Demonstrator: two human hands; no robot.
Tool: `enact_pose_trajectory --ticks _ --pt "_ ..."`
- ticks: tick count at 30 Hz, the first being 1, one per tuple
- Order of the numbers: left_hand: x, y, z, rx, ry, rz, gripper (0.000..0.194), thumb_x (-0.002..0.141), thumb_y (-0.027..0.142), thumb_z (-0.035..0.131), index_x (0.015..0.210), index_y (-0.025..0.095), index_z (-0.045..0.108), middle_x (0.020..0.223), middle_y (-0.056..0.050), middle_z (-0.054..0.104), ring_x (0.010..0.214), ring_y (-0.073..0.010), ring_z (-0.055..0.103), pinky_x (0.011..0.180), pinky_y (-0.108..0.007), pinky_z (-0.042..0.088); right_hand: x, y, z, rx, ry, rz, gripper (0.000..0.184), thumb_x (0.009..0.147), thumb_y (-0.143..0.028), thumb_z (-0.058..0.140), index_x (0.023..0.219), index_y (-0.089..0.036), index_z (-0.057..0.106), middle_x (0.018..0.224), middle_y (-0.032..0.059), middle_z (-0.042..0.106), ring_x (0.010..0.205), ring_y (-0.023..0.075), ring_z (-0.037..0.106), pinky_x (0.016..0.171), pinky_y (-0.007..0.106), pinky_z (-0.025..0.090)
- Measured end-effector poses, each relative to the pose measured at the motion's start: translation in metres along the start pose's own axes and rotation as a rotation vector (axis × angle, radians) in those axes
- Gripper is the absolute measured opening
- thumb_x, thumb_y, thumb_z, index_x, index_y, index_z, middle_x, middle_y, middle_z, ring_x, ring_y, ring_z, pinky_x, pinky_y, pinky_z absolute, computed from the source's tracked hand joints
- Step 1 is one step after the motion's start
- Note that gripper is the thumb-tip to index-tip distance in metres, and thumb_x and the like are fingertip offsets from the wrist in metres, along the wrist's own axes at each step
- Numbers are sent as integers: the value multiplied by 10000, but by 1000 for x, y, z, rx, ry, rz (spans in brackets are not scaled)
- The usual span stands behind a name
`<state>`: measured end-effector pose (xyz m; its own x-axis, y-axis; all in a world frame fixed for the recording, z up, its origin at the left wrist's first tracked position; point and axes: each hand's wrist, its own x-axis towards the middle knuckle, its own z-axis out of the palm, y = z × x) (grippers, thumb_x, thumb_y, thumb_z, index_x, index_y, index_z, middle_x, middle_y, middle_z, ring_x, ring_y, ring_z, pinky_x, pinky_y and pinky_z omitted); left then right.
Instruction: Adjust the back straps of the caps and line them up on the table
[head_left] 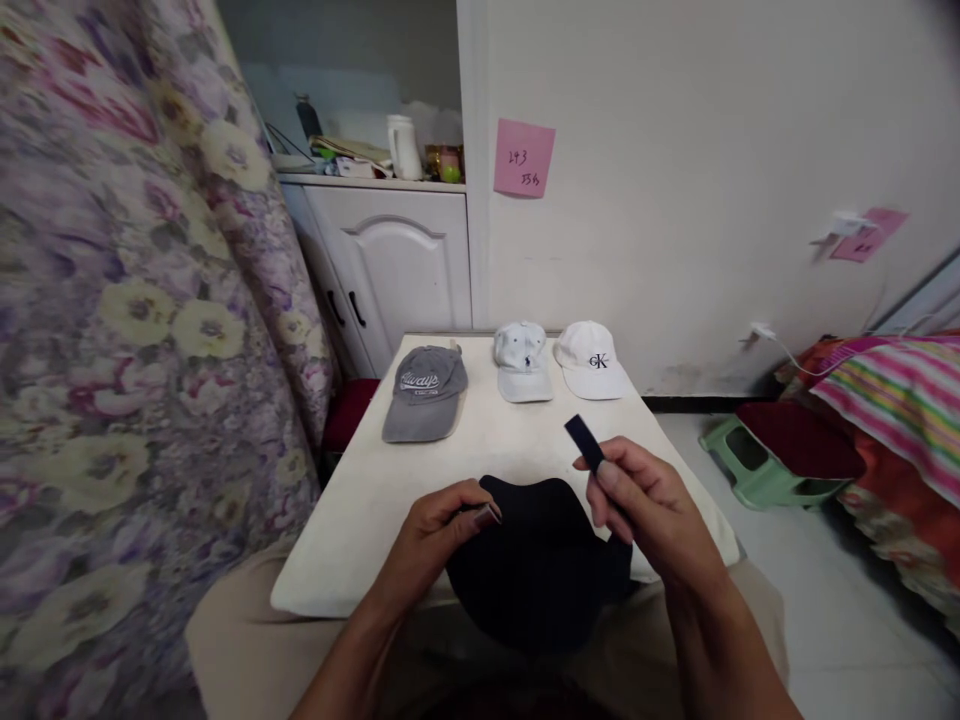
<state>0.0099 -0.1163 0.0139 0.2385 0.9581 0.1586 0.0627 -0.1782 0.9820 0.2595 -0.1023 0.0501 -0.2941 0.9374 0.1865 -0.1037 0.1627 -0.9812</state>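
Observation:
A dark cap (pixel 536 570) is at the near edge of the table, over my lap, between my two hands. My left hand (pixel 450 530) pinches its left side, where a small metallic piece shows at the fingertips. In my right hand (pixel 637 500), the dark end of the cap's back strap (pixel 583 443) is held between thumb and fingers, pointing up and to the left. Farther back on the table lie a grey cap (pixel 426 395) with white lettering, a pale blue cap (pixel 523 362) with a small dark logo, and a white cap (pixel 591 360) with dark letters.
The table (pixel 345 540) has a cream cover. A flowered curtain (pixel 150 350) hangs at left, and a white cabinet (pixel 409 270) stands behind. On the right are a green stool (pixel 750 470) with a dark red top and a bed with a striped cover (pixel 900 390).

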Motion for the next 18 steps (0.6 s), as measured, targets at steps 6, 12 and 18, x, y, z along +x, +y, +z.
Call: enact_pose_trajectory --ticks 6,12,18 --pt "-2 1 -1 34 8 101 143 874 256 634 813 183 741 747 -16 631 694 -151 523 688 -250 396 -1 -3 22 -259 -88 -56 235 942 -380 581 833 -185 653 508 -43 525 425 86 404 443 227 305" --pt "-2 3 -1 48 -3 147 176 873 315 646 818 189 755 752 -34 653 695 -168 547 693 -272 419 0 -1 38 -293 -97 -94 124 923 -255 562 860 -198 652 729 0 641 586 118 545 554 234 412" --pt "-4 -1 -2 43 8 85 230 867 358 652 757 171 727 732 -26 611 676 -162 518 661 -265 413 2 -1 44 -321 -109 -142 87 877 -245 645 837 -223 720 751 1 702 682 154 622 639 254 462"
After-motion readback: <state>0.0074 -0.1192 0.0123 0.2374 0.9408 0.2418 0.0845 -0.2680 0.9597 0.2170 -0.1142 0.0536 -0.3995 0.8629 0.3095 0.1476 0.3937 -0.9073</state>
